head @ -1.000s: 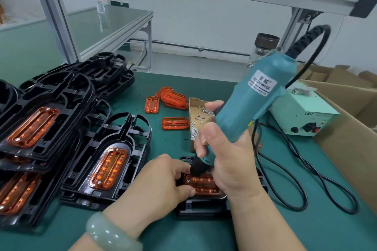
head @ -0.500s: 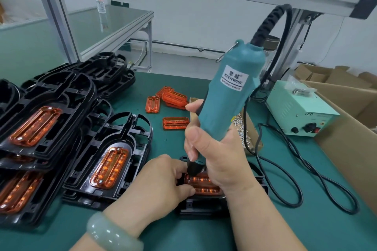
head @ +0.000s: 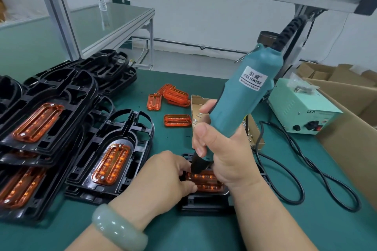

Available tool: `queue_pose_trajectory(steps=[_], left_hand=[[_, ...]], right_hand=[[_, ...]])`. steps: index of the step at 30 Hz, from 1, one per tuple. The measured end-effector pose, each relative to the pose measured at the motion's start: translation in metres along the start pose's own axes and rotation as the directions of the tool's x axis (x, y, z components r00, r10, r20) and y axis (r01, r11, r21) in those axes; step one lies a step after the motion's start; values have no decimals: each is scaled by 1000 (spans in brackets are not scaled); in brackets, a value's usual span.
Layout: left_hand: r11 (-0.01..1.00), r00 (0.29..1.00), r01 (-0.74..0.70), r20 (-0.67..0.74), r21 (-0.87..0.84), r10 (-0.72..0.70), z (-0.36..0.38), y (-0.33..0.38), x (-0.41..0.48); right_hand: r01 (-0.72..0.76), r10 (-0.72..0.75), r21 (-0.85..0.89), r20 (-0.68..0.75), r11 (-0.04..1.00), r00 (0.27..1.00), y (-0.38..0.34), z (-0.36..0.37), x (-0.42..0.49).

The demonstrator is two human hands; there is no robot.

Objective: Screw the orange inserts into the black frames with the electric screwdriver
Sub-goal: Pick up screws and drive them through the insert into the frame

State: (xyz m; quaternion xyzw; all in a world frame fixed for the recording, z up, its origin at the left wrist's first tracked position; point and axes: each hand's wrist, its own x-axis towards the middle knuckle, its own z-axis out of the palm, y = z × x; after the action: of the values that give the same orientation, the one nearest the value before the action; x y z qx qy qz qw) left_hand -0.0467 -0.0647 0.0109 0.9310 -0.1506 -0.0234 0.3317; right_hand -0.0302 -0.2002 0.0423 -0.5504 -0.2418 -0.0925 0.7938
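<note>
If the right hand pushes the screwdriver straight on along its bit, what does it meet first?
Most likely the orange insert in the black frame; the bit seems to touch its left end, though depth is unclear.

Glossy translucent orange plastic insert (head: 205, 182), matt black plastic frame (head: 206, 203), smooth teal plastic screwdriver (head: 242, 100)

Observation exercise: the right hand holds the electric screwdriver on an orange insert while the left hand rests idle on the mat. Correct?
No: the head view shows the left hand gripping that orange insert in its black frame; the right hand holds the electric screwdriver.
</note>
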Motion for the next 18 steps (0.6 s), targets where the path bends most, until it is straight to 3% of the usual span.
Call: queue_pose_trajectory(steps=[12, 18], left_hand=[[1000, 1000, 8, -4, 0, -8, 0, 0, 1], [1000, 1000, 9, -11, -4, -9, 0, 0, 2]], right_hand=[[-8, 7, 5, 66, 1000, 998, -4, 0, 1], [-12, 12, 39, 0, 999, 1000, -2, -3, 1]])
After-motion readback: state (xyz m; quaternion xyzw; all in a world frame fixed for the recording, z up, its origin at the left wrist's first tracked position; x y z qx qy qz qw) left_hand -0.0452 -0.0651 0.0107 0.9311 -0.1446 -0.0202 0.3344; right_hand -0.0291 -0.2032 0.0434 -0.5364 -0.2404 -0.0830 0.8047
